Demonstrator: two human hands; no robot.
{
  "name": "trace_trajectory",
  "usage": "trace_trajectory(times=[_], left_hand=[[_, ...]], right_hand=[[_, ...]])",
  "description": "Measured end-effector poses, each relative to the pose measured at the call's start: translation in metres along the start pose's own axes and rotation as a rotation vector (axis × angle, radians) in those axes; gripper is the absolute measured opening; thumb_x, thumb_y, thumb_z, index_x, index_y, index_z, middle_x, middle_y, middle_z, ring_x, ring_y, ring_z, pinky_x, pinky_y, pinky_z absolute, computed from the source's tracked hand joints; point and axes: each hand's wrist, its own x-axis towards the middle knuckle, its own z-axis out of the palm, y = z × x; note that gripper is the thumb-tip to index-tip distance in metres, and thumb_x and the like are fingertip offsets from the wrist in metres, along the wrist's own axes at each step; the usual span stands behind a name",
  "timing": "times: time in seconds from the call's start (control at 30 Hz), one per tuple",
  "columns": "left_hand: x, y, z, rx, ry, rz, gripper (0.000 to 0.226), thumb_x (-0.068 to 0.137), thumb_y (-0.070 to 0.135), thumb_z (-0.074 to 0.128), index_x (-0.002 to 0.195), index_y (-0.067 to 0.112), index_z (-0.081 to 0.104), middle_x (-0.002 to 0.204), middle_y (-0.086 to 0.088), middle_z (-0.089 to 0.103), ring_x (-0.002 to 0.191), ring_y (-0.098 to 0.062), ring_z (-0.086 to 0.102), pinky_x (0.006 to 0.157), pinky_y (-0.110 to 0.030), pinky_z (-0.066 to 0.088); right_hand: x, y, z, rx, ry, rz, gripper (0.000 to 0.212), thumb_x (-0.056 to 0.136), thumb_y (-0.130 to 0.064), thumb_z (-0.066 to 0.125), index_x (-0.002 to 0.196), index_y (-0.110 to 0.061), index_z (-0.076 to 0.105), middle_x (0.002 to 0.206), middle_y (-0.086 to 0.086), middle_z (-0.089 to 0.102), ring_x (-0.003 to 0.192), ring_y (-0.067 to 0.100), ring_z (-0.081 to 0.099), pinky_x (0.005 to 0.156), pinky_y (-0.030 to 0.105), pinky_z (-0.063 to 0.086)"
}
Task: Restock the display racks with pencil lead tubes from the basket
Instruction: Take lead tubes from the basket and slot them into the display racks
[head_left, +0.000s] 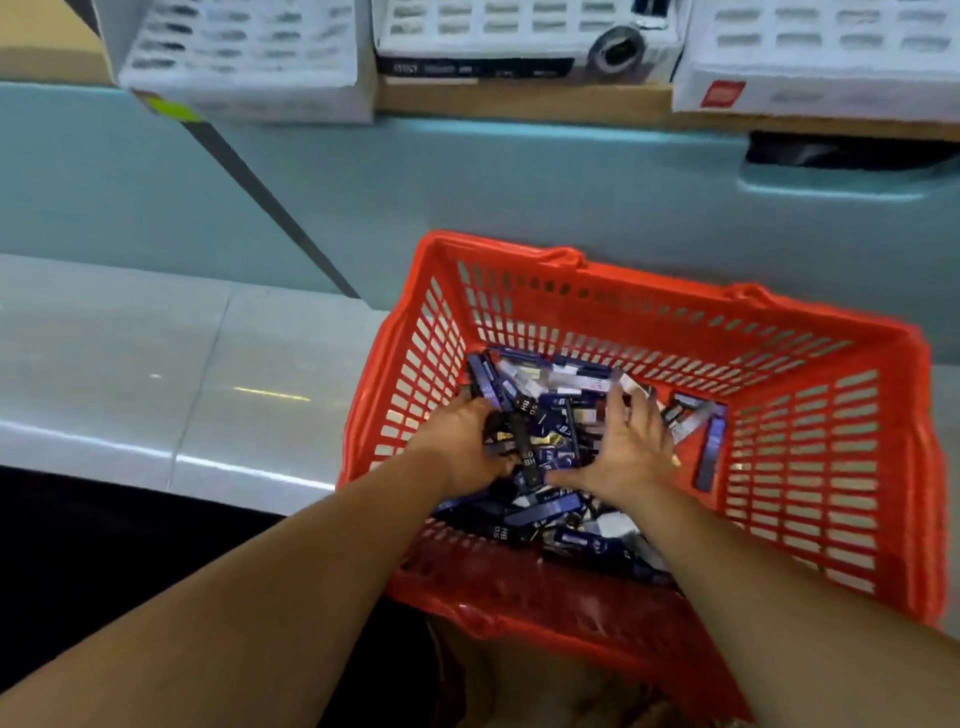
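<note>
Top of frame, upper left to upper right: white perforated plastic display racks (244, 52) on a brown wood shelf (519, 104), w/ glossy pale grey floor tiles (130, 364) at mid left. Centre frame, the left hand (462, 441) has its fingers curled round a bunch of small dark blue pencil lead tubes (550, 431), the rest heaped in the bottom of the red slotted plastic basket (831, 467). Just right of it, the right hand (631, 449) rests palm-down on the heap, fingers spread.

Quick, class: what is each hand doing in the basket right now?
Left hand: grips a bunch of pencil lead tubes.
Right hand: open, fingers spread over the pile.
</note>
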Motion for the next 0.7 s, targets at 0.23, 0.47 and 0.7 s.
trace_trajectory(times=[0.23,0.47,0.7], left_hand=[[0.011,-0.011,0.029,-0.098,0.003,-0.099,0.120,0.072,0.052,0.088,0.164,0.023,0.016,0.171,-0.004,0.009,0.155,-0.027,0.021,0.124,-0.038,0.029],[0.022,0.001,0.038,-0.142,0.010,-0.254,0.134,0.068,0.058,0.089,0.164,0.026,0.003,0.167,-0.008,0.017,0.153,-0.031,0.019,0.125,-0.042,0.026],[0.029,0.027,0.055,0.105,0.008,-0.382,0.145,0.066,0.073,0.081,0.162,0.022,-0.015,0.169,-0.017,0.003,0.156,-0.038,0.008,0.127,-0.047,0.018]], right_hand=[[0.019,0.016,-0.003,0.089,0.087,0.058,0.153,0.053,-0.085,0.078,0.162,-0.019,-0.007,0.169,0.006,0.004,0.157,0.029,0.002,0.127,0.048,0.009],[0.028,0.002,-0.001,0.106,0.121,0.029,0.128,0.056,-0.085,0.077,0.152,-0.017,0.026,0.150,0.005,0.038,0.142,0.030,0.037,0.118,0.050,0.026],[0.031,0.001,0.006,0.131,-0.049,0.042,0.125,0.052,-0.083,0.081,0.148,-0.018,0.033,0.152,0.003,0.043,0.140,0.027,0.044,0.113,0.050,0.034]])
